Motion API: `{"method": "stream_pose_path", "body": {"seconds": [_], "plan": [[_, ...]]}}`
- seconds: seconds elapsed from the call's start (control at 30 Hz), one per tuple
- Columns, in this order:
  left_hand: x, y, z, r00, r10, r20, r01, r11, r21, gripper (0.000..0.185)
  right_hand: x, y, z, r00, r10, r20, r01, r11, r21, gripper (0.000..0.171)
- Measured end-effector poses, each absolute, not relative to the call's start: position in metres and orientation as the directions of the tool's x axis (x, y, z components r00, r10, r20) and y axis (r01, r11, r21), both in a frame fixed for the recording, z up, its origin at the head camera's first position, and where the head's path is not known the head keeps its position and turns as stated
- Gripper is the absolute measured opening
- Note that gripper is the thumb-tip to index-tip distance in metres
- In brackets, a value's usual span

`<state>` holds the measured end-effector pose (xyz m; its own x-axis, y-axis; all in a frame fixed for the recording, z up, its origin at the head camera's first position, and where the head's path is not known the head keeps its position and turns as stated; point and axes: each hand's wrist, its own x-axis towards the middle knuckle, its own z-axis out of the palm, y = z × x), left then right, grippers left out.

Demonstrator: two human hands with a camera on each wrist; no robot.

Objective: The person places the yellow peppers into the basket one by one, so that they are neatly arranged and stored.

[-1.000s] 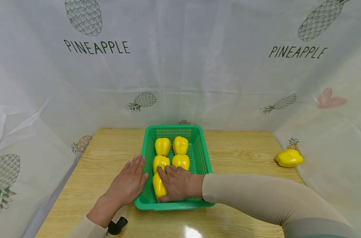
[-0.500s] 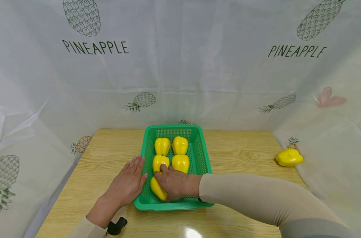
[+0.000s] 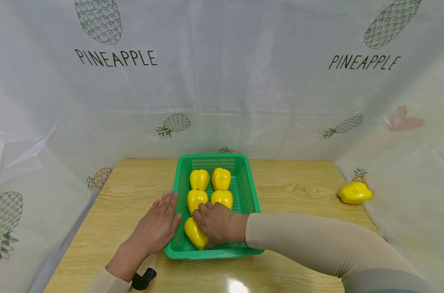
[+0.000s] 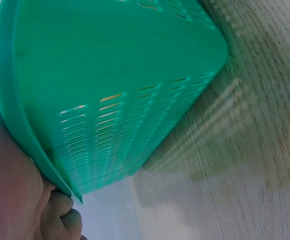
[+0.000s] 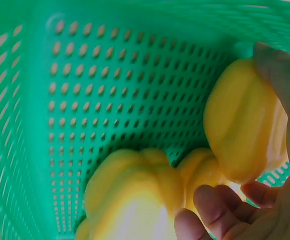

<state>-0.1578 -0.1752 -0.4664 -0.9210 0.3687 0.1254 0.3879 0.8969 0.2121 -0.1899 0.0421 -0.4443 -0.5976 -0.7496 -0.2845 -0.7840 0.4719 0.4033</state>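
Observation:
A green perforated plastic basket [image 3: 252,183] stands on the wooden table with several yellow bell peppers in two columns. My right hand [image 3: 218,224] reaches inside near the front and grips the nearest bell pepper [image 3: 195,233], which lies tilted at the front left. In the right wrist view, the thumb is on one side of this pepper [image 5: 245,120] and curled fingers [image 5: 210,200] are at its other side. Another pepper [image 5: 134,195] sits beside those fingertips. My left hand [image 3: 156,226] rests along the basket's left rim, fingers straight; the left wrist view shows it on the rim [image 4: 9,90].
One more yellow bell pepper [image 3: 355,193] lies at the table's right edge. A small black object [image 3: 144,279] is at my left wrist. White sheeting printed with pineapples [image 3: 222,81] hangs behind and beside the wooden table [image 3: 291,183].
The front bell pepper has turned from nearly straight to slanted and shifted slightly left and toward me. My right fingers have curled in more. The left hand has stayed on the rim.

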Motion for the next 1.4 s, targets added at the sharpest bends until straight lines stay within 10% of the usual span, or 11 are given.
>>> {"method": "stream_pose_path", "body": {"seconds": [1.4], "plan": [[-0.1573,-0.1745,-0.4663,-0.914,0.382,0.137,0.404,0.887,0.223,0.062,-0.1865,0.0487,-0.4488,-0.619,-0.728,-0.296,-0.76,0.458,0.462,0.089]]}}
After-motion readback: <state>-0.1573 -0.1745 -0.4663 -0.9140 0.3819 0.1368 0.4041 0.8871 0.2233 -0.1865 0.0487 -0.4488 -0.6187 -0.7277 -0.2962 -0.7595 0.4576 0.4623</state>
